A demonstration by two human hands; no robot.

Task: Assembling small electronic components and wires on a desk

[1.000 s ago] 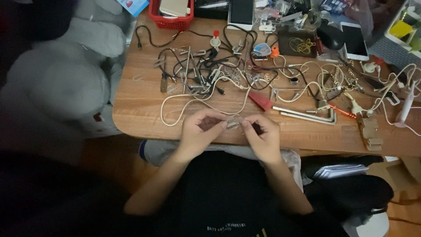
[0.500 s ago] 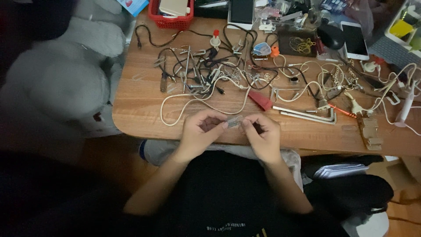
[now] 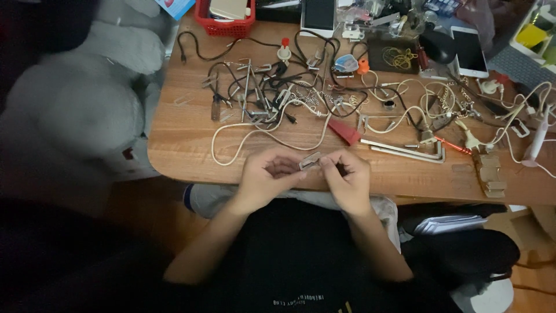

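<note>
Head view showed our left hand (image 3: 265, 175) and right hand (image 3: 347, 177) meeting at the near edge of the wooden table (image 3: 185, 136). Between them we pinched a small metal piece (image 3: 310, 161), tilted, its lower end against our left fingertips and its upper end by our right thumb; both hands were closed on it. Just beyond our knuckles lay a cream cord (image 3: 260, 133) looping across the wood, a red wedge-shaped piece (image 3: 345, 133) and two long hex keys (image 3: 405, 152). Farther back sat a tangle of black cables (image 3: 260, 81), a red basket (image 3: 226, 20) and a white phone (image 3: 469, 53). Left of the table rested a grey cushion (image 3: 81, 110).
</note>
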